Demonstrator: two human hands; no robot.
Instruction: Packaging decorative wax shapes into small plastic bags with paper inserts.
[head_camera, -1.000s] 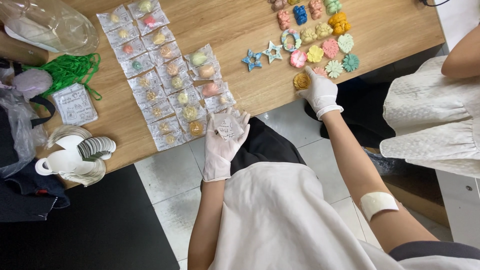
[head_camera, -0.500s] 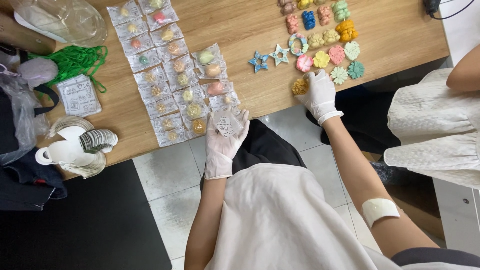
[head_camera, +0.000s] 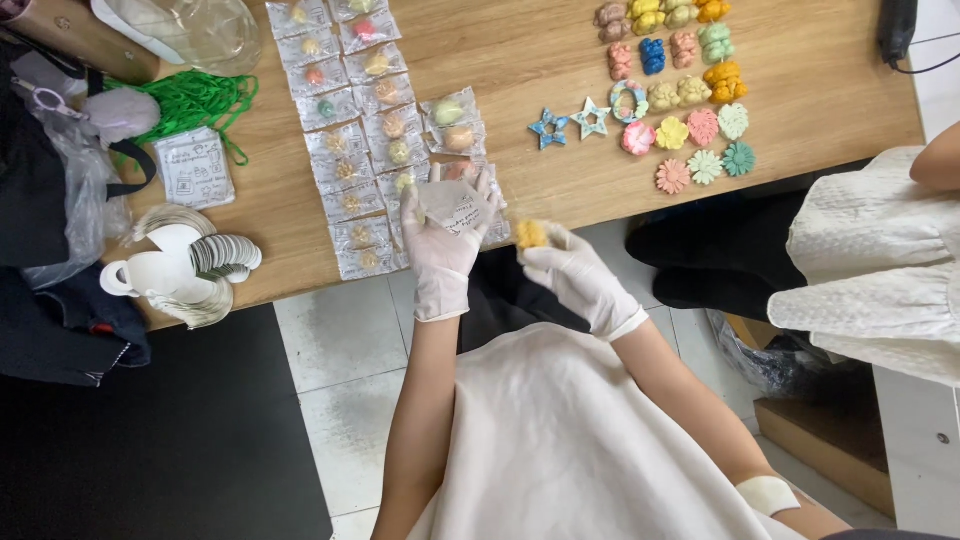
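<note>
Both my hands wear white gloves. My left hand (head_camera: 442, 248) holds a small clear plastic bag (head_camera: 452, 205) by the table's near edge. My right hand (head_camera: 575, 275) pinches a small yellow-orange moulded piece (head_camera: 530, 234) just right of that bag, close to its opening. Rows of bagged pieces (head_camera: 368, 130) lie on the wooden table (head_camera: 520, 70) above my left hand. Loose coloured moulded pieces, flowers and stars (head_camera: 690, 130), lie in rows to the right.
A green cord (head_camera: 195, 100), a printed card (head_camera: 195, 168), a white tape dispenser with stickers (head_camera: 175, 270) and a clear bag (head_camera: 200, 30) sit at the left. Another person in white (head_camera: 880, 260) is at the right. A black cable (head_camera: 900, 30) lies at the top right.
My right hand has lifted the yellow-orange piece off the table's right part and carried it left to the bag in my left hand. The view has shifted.
</note>
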